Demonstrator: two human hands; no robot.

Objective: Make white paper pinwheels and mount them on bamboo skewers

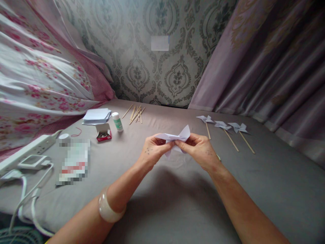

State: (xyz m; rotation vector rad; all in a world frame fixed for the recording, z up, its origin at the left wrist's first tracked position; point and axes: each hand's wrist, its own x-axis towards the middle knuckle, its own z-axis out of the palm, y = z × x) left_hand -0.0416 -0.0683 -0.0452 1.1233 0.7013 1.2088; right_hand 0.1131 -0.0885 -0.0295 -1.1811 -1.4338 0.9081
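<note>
Paper pinwheel (pixel 174 137): around mid-frame, pinched between both hands
Left hand (pixel 153 149): holding its left side, thumb near the middle
Right hand (pixel 199 149): same deal, right side
Bottle (pixel 117 122): left of center, green label, way too tiny to read
Red box (pixel 104 137): just beside it, print unreadable too
Packet (pixel 74 161): left side, pixelated, can't read

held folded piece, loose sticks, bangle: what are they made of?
Folded piece: apparently white paper, matte; thin, creased points.
Loose sticks: likely wood or bamboo, unvarnished-looking; pale tan, dull.
Bangle: stone, glass or plastic, can't tell which; polished, by its bright highlights.
</note>
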